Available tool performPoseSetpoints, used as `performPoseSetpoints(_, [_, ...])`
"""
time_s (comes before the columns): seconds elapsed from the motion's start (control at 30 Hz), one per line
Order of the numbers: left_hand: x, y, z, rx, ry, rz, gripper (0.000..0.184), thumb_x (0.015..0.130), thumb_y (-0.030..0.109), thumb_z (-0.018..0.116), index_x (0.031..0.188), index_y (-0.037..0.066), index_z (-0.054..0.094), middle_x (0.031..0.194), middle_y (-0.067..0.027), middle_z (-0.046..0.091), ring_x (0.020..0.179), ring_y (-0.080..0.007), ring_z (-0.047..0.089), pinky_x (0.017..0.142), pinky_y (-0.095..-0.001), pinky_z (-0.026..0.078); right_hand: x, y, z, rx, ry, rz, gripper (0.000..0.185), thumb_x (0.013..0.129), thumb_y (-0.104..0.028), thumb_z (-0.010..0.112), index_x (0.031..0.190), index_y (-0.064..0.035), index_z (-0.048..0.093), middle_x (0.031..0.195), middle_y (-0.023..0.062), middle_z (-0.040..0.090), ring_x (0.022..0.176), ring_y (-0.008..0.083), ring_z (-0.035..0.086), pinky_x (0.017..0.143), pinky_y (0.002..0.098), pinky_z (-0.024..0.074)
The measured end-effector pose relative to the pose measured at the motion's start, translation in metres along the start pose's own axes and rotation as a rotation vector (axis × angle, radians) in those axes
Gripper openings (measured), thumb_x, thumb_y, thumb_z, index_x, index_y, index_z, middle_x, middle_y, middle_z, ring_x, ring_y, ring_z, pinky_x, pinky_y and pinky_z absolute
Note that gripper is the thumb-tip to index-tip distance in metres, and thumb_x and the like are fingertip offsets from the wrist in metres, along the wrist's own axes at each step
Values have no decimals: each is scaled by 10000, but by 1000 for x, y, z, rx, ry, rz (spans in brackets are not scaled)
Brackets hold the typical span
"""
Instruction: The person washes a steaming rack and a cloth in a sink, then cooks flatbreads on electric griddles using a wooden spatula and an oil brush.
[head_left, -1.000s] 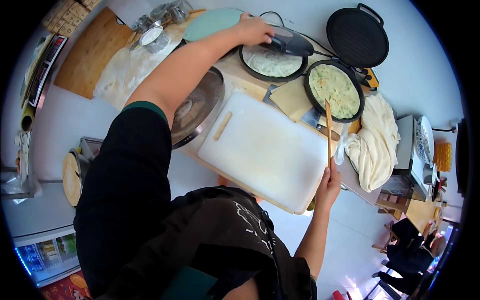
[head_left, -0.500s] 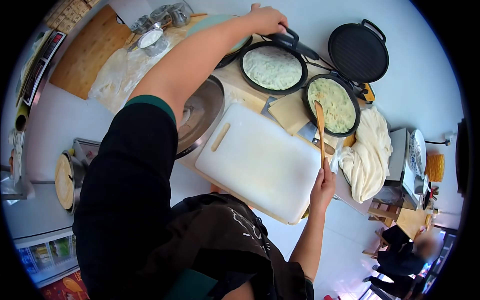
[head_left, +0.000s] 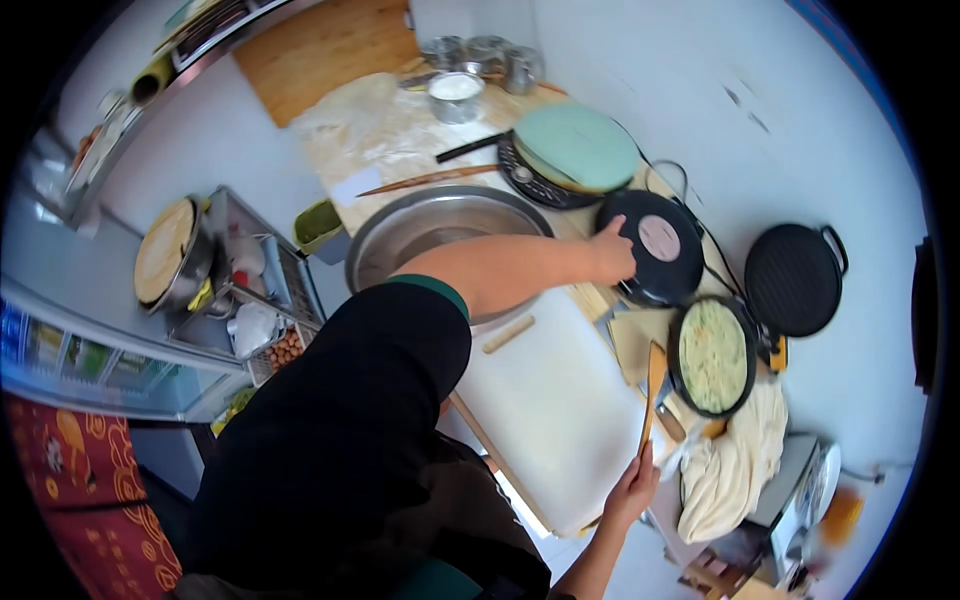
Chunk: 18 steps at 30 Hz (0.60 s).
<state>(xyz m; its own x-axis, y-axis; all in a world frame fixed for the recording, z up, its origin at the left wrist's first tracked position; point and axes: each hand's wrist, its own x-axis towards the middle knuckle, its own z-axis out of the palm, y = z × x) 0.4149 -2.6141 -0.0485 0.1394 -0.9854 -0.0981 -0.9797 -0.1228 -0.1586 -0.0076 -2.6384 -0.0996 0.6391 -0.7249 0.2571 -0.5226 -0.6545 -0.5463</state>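
My left hand is closed at the near edge of the round black lid, which lies down over its pan; its fingers hide the grip. In my right hand is a wooden spatula, its blade pointing up beside the open pan. A pale green-flecked flatbread fills that open pan, whose ridged lid stands raised behind it. Between my arms lies a white cutting board. Pale cloth sits bunched up to the right of the pan.
A large metal bowl stands left of the board. Behind it are a pale green disc on another black pan, a rolling pin, and a cup of white powder. Cables run along the wall. A crate of eggs is at the left.
The lid in my left hand has come down over its pan, covering the flatbread there. My right hand still holds the spatula. The view has swung left.
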Motion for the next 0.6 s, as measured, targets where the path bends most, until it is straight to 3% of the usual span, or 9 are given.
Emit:
performPoseSetpoints(0.07, [-27,-20,-17,-68,120,-66,245,785,289,678,1018,235,729,987,-31,698,1105,-245,581,1035,-704,219,-6,-24,-5,-5,-152,119,360,960,-135,483,1298,-36,560,895,167,557,912,332,557,819,416,442])
performPoseSetpoints(0.17, [-72,-77,-26,-220,220,-273,295,835,357,662,1108,252,700,1099,-27,677,1151,-255,555,1056,-655,225,-22,-52,1,-7,-193,169,367,967,-128,477,1318,-35,535,931,172,556,914,344,558,812,420,455])
performPoseSetpoints(0.23, [-115,-132,-29,-275,252,-550,302,826,363,638,1105,267,698,1109,-42,676,1137,-261,568,1037,-620,255,-38,-52,19,-65,-127,101,408,957,-106,502,1361,-54,504,886,145,524,814,298,541,747,390,456])
performPoseSetpoints(0.3, [-165,-203,-16,-568,317,-749,278,827,317,571,1045,215,710,1085,-86,686,1055,-312,617,943,-615,343,-59,-64,37,-96,-67,93,435,951,-94,514,1384,-60,485,883,139,511,772,279,535,719,378,457])
performPoseSetpoints(0.37, [-204,-277,33,-570,396,-948,325,859,319,525,1065,141,702,1174,-124,658,1133,-344,591,937,-639,355,-78,-84,53,-95,-24,140,438,951,-92,512,1386,-53,477,920,153,517,788,289,538,727,381,459])
performPoseSetpoints(0.43, [-241,-359,93,-626,249,-1104,396,905,322,479,1189,108,653,1296,-142,591,1237,-376,517,998,-674,294,-99,-89,73,-168,-25,195,437,953,-99,511,1385,-46,474,963,166,524,827,305,556,747,392,466])
performPoseSetpoints(0.5, [-302,-342,52,-795,316,-1317,409,896,317,490,1191,84,651,1303,-150,586,1244,-368,512,996,-666,301,-108,-116,87,-163,-20,268,429,961,-127,497,1379,-36,472,1030,183,535,919,341,581,801,409,476])
performPoseSetpoints(0.6, [-346,-417,122,-612,155,-1274,411,871,313,517,1148,45,661,1263,-175,603,1204,-364,542,991,-563,361,-117,-139,98,-243,-52,314,430,957,-163,500,1368,-41,480,1062,199,552,972,370,587,826,428,483])
